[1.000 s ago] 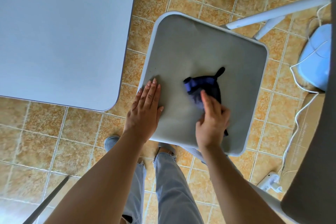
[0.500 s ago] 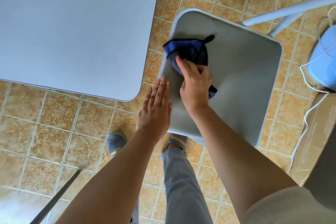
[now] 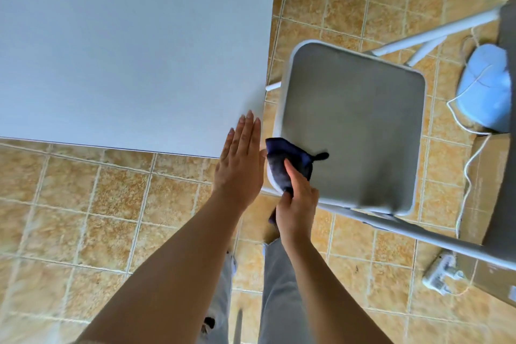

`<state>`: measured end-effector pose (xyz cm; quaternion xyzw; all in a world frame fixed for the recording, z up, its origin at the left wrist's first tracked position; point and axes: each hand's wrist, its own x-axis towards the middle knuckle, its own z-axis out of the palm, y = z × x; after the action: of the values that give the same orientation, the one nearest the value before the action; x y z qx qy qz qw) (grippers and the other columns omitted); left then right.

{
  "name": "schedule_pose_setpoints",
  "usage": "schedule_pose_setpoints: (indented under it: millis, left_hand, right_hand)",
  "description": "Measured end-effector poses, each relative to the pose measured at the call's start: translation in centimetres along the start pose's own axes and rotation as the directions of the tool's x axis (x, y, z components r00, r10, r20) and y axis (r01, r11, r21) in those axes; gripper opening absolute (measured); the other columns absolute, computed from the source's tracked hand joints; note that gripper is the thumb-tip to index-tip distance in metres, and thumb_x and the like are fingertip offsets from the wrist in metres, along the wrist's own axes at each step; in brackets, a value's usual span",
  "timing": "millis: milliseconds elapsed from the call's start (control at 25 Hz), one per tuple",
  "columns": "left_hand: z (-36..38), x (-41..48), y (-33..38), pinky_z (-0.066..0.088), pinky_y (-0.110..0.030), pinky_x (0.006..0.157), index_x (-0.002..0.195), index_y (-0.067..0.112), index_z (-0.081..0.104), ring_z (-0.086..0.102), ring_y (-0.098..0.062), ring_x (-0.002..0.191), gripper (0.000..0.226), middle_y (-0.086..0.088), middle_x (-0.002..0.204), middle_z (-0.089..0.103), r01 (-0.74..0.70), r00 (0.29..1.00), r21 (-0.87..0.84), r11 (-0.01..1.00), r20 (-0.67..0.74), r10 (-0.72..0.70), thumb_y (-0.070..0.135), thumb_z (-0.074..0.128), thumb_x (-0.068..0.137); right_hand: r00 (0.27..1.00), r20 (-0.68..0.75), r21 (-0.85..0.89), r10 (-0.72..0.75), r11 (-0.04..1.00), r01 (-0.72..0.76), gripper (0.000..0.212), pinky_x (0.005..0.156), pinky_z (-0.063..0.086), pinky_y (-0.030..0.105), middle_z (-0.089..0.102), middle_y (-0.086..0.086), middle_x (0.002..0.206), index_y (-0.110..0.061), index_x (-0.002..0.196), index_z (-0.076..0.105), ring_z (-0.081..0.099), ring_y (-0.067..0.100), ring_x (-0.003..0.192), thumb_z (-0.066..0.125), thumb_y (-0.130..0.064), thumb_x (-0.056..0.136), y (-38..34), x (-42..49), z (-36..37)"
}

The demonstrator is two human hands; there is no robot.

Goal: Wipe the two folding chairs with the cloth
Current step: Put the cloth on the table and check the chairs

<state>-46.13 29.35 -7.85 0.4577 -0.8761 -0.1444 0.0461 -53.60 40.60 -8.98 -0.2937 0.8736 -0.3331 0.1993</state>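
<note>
While the seat's near-left corner is being covered, the scene is set down as follows.

Cloth: a dark blue cloth [image 3: 289,165] is bunched over the near-left corner of the seat [image 3: 351,131], part of it draped past the rim, a small loop lying flat on the grey surface.

Handling of the cloth: it is judged soft, light and limp; it is best gathered into a pad under the palm, so that no loose tail drags.

Right hand: the right hand [image 3: 297,205] is clamped on the cloth, fingers pressed down over the bunch at the seat's near edge.

Left hand: the left hand [image 3: 243,165] is held flat and spread, nothing gripped, just beside the cloth and over the table's near-right corner; whether it touches the table cannot be told.

Chair: the folding chair's seat is judged stiff and smooth, the frame light and liable to shift; the white rim is the place to steady it.

Table: a pale table [image 3: 125,45] stands just left of the seat.

Second chair: only a grey edge [image 3: 502,204] is seen at the right, perhaps the other chair.
</note>
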Motion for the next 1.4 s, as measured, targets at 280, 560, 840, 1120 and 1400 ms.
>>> schedule_pose_setpoints:
  millis: [280, 560, 840, 1120, 1400]
  left_hand:
    - [-6.0, 2.2, -9.8, 0.01, -0.037, 0.121, 0.151, 0.003, 0.014, 0.008, -0.022, 0.148, 0.056, -0.013, 0.159, 0.011, 0.116, 0.991, 0.034, 0.993, -0.064, -0.114, 0.029, 0.021, 0.102]
    - [-8.0, 2.7, -16.5, 0.003, -0.035, 0.121, 0.151, 0.005, 0.009, 0.002, -0.02, 0.148, 0.056, -0.011, 0.16, 0.006, 0.258, 0.964, 0.041, 0.965, -0.076, -0.254, 0.031, 0.02, 0.102]
    - [-5.7, 3.1, -15.1, 0.003, -0.042, 0.121, 0.151, 0.01, -0.007, -0.006, -0.022, 0.148, 0.065, -0.008, 0.16, -0.008, 0.089, 0.978, 0.288, 0.953, 0.158, -0.139, 0.044, 0.015, 0.1]
    - [-9.7, 3.0, -13.5, -0.002, -0.042, 0.121, 0.15, 0.007, -0.012, -0.012, -0.024, 0.147, 0.068, -0.011, 0.159, -0.015, 0.067, 0.943, 0.384, 0.921, 0.277, -0.184, 0.047, 0.01, 0.1]
    - [-14.6, 0.1, -3.0, 0.0, -0.04, 0.121, 0.151, 0.005, -0.002, -0.005, -0.023, 0.148, 0.068, -0.012, 0.16, -0.005, 0.131, 0.973, 0.226, 0.965, 0.158, -0.169, 0.046, 0.017, 0.1]
  right_hand:
    - [0.966, -0.059, 0.088, -0.251, 0.963, 0.256, 0.069, 0.08, 0.049, 0.039, 0.065, 0.0, 0.123, -0.018, 0.135, 0.053, 0.056, 0.032, 0.087, 0.043, 0.011, 0.073, -13.6, 5.3, 6.2]
    - [0.845, 0.35, 0.0, -0.404, 0.902, 0.431, 0.054, 0.1, 0.043, 0.041, 0.055, 0.006, 0.135, -0.014, 0.145, 0.037, 0.047, 0.026, 0.125, 0.04, -0.033, 0.094, -17.1, 6.1, 12.5]
    - [0.822, 0.501, -0.55, -0.272, 0.634, 0.544, 0.053, 0.118, 0.003, 0.046, -0.005, -0.024, 0.158, -0.038, 0.151, -0.004, -0.005, 0.017, 0.148, 0.014, -0.046, 0.101, -13.7, 8.1, 10.2]
    - [0.791, 0.531, -0.468, -0.302, 0.674, 0.572, 0.054, 0.12, 0.015, 0.042, 0.019, 0.0, 0.159, -0.019, 0.152, 0.02, 0.013, 0.023, 0.148, 0.026, -0.038, 0.102, -14.0, 7.7, 3.3]
    - [0.844, 0.455, -0.53, -0.284, 0.675, 0.513, 0.053, 0.118, 0.014, 0.04, 0.024, 0.006, 0.158, -0.013, 0.151, 0.022, 0.018, 0.027, 0.146, 0.032, -0.034, 0.103, -12.5, 7.0, -9.4]
